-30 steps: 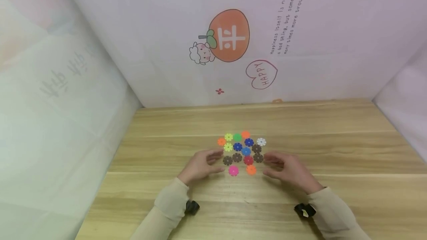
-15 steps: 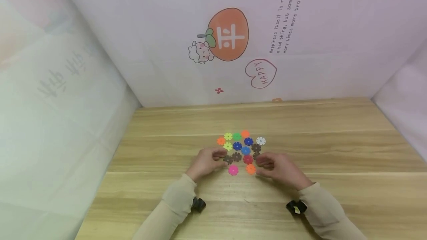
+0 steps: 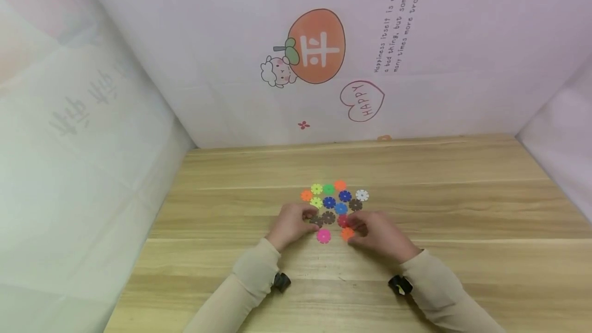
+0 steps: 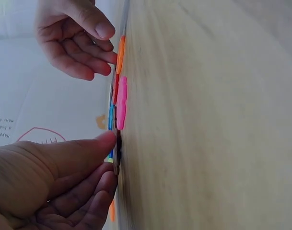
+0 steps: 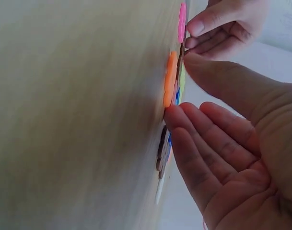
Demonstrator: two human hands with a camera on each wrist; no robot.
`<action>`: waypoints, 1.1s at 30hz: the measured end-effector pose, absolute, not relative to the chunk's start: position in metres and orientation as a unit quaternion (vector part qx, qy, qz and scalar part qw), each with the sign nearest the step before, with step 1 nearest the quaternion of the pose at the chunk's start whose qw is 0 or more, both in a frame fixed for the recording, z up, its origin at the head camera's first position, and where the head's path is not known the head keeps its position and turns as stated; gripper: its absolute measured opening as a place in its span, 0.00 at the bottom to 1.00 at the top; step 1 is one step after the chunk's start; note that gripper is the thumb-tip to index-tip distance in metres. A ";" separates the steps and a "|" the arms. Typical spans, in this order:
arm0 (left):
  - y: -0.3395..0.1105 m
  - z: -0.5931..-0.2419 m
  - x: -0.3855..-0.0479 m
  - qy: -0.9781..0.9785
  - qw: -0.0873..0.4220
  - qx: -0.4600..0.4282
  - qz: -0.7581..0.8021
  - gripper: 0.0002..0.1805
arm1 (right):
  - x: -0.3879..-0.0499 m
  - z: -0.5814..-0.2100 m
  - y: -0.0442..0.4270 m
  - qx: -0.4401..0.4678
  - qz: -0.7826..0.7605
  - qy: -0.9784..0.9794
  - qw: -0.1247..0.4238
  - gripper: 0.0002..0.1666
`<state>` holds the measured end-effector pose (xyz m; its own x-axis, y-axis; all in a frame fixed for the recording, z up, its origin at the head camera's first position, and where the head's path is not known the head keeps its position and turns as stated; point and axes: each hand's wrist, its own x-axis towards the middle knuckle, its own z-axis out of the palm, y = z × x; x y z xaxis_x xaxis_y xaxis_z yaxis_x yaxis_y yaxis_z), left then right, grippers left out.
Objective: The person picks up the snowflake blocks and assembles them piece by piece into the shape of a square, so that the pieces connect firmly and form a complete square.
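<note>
left hand (image 3: 293, 222): thumb and fingertips bracket a brown disc (image 3: 316, 222), beyond and left of the pink disc (image 3: 324, 236); pinch cannot be confirmed. right hand (image 3: 381, 233): fingers parted, no grip evident, at the orange disc (image 3: 347, 234) right of the pink disc. probable step: grasping; next move calls for closing on disc edges. both wrists angle toward the pink disc.

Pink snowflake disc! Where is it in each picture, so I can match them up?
Head: the pink snowflake disc lies flat below the middle, between the left hand and right hand.
Left wrist: edge-on, left of centre, the pink snowflake disc.
Right wrist: edge-on at the top, right of centre, the pink snowflake disc.
Shared landmark: the orange disc nearest the right hand, visible in all three.
</note>
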<state>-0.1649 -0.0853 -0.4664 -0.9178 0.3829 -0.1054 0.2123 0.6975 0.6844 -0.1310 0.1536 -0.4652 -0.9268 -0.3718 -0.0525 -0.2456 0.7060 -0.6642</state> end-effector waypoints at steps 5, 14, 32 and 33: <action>-0.081 -0.465 -0.165 0.919 0.112 0.169 0.339 0.21 | -0.129 -0.464 0.148 -0.188 -0.322 0.925 0.072 0.23; -0.081 -0.466 -0.165 0.911 0.122 0.161 0.361 0.18 | -0.130 -0.463 0.145 -0.197 -0.304 0.930 0.064 0.22; -0.095 -0.464 -0.156 0.854 0.199 0.092 0.472 0.10 | -0.128 -0.464 0.148 -0.198 -0.296 0.931 0.073 0.19; -0.095 -0.464 -0.156 0.847 0.203 0.084 0.485 0.10 | -0.128 -0.465 0.149 -0.197 -0.299 0.931 0.073 0.17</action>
<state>-0.1557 -0.0953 -0.4635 -0.9038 0.3382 -0.2623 -0.0550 0.5161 0.8548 -0.1280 0.1492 -0.4650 -0.9113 -0.4113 -0.0181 -0.3239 0.7433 -0.5853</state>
